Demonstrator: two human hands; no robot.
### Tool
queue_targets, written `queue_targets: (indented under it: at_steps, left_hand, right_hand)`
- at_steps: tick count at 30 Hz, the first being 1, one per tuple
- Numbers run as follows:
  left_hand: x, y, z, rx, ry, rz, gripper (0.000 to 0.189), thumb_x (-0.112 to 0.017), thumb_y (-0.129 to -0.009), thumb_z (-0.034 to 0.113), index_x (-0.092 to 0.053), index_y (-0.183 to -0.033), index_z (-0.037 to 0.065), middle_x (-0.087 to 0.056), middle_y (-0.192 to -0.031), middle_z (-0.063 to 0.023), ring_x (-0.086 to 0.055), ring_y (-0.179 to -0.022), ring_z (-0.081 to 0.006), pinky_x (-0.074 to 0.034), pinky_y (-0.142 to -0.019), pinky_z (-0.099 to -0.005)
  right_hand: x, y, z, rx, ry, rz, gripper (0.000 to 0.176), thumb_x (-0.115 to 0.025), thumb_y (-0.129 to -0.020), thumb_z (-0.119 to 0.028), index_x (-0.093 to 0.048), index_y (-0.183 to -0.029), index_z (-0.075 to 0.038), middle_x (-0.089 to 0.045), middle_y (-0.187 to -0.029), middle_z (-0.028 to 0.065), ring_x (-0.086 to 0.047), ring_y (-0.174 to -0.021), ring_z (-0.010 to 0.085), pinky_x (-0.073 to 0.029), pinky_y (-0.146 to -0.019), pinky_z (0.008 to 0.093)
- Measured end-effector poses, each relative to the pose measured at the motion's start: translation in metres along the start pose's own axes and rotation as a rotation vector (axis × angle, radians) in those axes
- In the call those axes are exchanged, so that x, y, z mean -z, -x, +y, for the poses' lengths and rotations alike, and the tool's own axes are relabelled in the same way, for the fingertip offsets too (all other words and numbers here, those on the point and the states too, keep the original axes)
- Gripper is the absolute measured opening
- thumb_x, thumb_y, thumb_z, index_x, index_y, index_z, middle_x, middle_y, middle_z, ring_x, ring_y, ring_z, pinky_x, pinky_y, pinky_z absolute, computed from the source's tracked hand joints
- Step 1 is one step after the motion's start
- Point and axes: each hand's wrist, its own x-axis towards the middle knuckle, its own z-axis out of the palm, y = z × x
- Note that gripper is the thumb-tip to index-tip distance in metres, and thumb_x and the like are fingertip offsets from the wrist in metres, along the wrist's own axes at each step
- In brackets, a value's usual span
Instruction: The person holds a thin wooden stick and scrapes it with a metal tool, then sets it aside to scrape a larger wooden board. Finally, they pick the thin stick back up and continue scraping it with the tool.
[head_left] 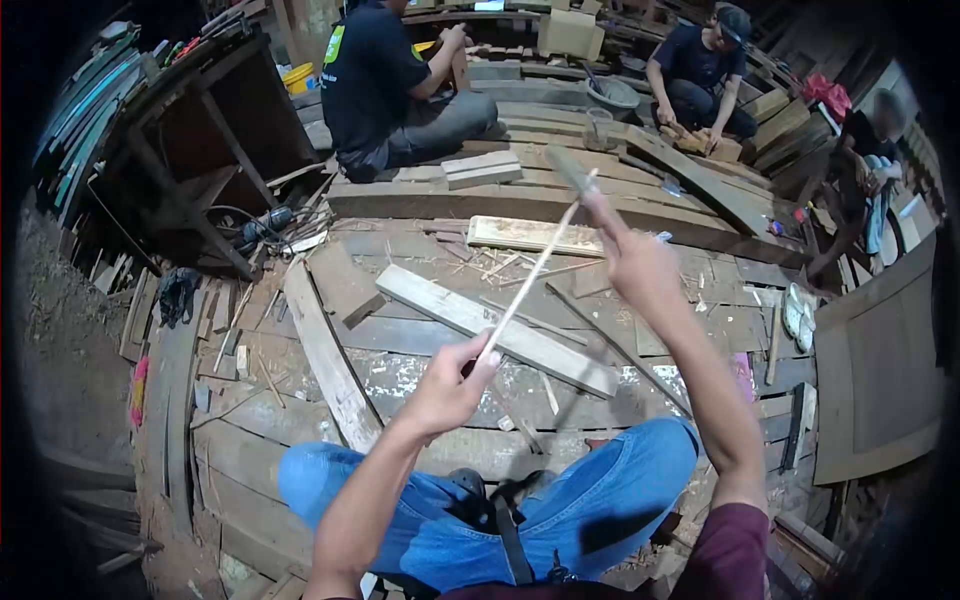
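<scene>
Closed round the lower end of a thin, pale wooden stick is my left hand, just above my lap. The stick slants up and to the right, away from me. My right hand grips a knife with a broad, greyish blade, blurred and pointing up and left. Its blade overlaps the stick's far end in this view. Beneath the stick, a pale plank lies across the wooden floor. Another long board lies to the left of it, beside a short brown block.
Wood shavings and thin strips litter the floor around a pale board. A person sits at the back left, another works wood at the back right. A dark wooden frame stands left; a panel leans at right.
</scene>
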Motion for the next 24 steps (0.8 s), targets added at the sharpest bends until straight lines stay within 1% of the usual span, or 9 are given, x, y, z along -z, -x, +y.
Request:
queue_targets:
  at_steps: [3,7,12,14,15,17,19,20,24]
  left_hand:
    - [0.003,0.002,-0.003,-0.026,0.043,0.069,0.042,-0.054,-0.096,0.019,-0.050,-0.132,-0.003,-0.066,-0.091,-0.0075,-0.056,-0.086,-0.0112,-0.047,-0.079,-0.0262]
    - [0.003,0.002,0.001,0.060,0.003,-0.013,0.041,-0.053,-0.096,0.019,-0.051,-0.131,-0.004,-0.065,-0.090,-0.0059,-0.055,-0.083,-0.0103,-0.047,-0.077,-0.0267]
    - [0.001,0.000,-0.017,-0.033,0.026,0.034,0.043,-0.055,-0.097,0.020,-0.050,-0.133,-0.003,-0.057,-0.086,0.0021,-0.046,-0.076,-0.0046,-0.042,-0.065,-0.0227]
    - [0.004,0.002,-0.013,0.028,0.011,-0.030,0.044,-0.056,-0.097,0.020,-0.048,-0.134,-0.003,-0.058,-0.087,0.0021,-0.048,-0.076,-0.0047,-0.043,-0.065,-0.0229]
    - [0.002,0.002,-0.019,-0.155,0.128,0.056,0.035,-0.056,-0.097,0.020,-0.057,-0.123,-0.003,-0.058,-0.081,0.0030,-0.050,-0.073,-0.0034,-0.043,-0.061,-0.0220]
    - [0.024,-0.004,-0.018,0.033,0.151,0.141,0.026,-0.054,-0.097,0.019,-0.060,-0.113,0.000,-0.054,-0.076,0.0043,-0.048,-0.069,-0.0025,-0.040,-0.058,-0.0209]
    - [0.037,-0.006,-0.023,0.124,0.291,0.236,0.019,-0.052,-0.098,0.018,-0.060,-0.105,0.003,-0.051,-0.073,0.0050,-0.044,-0.065,-0.0022,-0.037,-0.054,-0.0199]
    - [0.045,-0.010,-0.026,0.104,0.396,0.291,0.016,-0.051,-0.098,0.018,-0.059,-0.102,0.005,-0.049,-0.073,0.0052,-0.042,-0.063,-0.0024,-0.035,-0.052,-0.0196]
    - [0.056,-0.016,-0.015,0.045,0.665,0.607,0.010,-0.049,-0.098,0.014,-0.057,-0.098,0.008,-0.043,-0.073,0.0065,-0.035,-0.055,-0.0026,-0.029,-0.047,-0.0195]
  right_hand:
    - [0.009,0.048,-0.050,0.285,-0.026,-0.157,0.053,-0.053,-0.092,-0.023,-0.037,-0.143,-0.029,-0.061,-0.063,0.0179,-0.063,-0.055,0.0326,-0.050,-0.049,0.0466]
    - [0.021,0.007,-0.011,0.024,-0.059,0.075,0.056,-0.051,-0.089,-0.020,-0.039,-0.143,-0.030,-0.058,-0.059,0.0192,-0.062,-0.054,0.0313,-0.051,-0.051,0.0433]
    - [0.011,0.035,-0.046,0.086,0.073,-0.316,0.056,-0.051,-0.091,-0.027,-0.036,-0.145,-0.033,-0.063,-0.073,0.0213,-0.065,-0.068,0.0371,-0.052,-0.064,0.0503]
    - [0.013,-0.012,0.020,-0.258,-0.025,-0.114,0.055,-0.051,-0.094,-0.027,-0.034,-0.146,-0.032,-0.065,-0.083,0.0213,-0.068,-0.072,0.0352,-0.052,-0.061,0.0479]
    - [0.002,-0.018,0.035,-0.224,-0.181,0.017,0.053,-0.050,-0.095,-0.025,-0.035,-0.145,-0.032,-0.066,-0.087,0.0215,-0.068,-0.077,0.0351,-0.052,-0.066,0.0476]
    - [-0.014,-0.018,0.055,-0.143,-0.469,0.255,0.049,-0.048,-0.098,-0.021,-0.037,-0.144,-0.030,-0.068,-0.094,0.0218,-0.067,-0.086,0.0351,-0.051,-0.074,0.0470]
    - [0.019,-0.007,0.020,-0.402,-1.143,-0.244,0.051,-0.050,-0.099,-0.025,-0.034,-0.147,-0.031,-0.055,-0.079,0.0033,-0.054,-0.068,0.0090,-0.043,-0.044,0.0279]
    - [0.030,-0.002,0.002,-0.433,-1.461,-0.384,0.052,-0.050,-0.100,-0.029,-0.031,-0.148,-0.034,-0.039,-0.072,-0.0022,-0.039,-0.056,0.0062,-0.035,-0.042,0.0194]
    - [0.037,0.011,-0.036,-0.322,-1.762,-0.780,0.051,-0.039,-0.102,-0.040,-0.020,-0.149,-0.039,-0.041,-0.070,-0.0011,-0.034,-0.045,0.0052,-0.032,-0.039,0.0191]
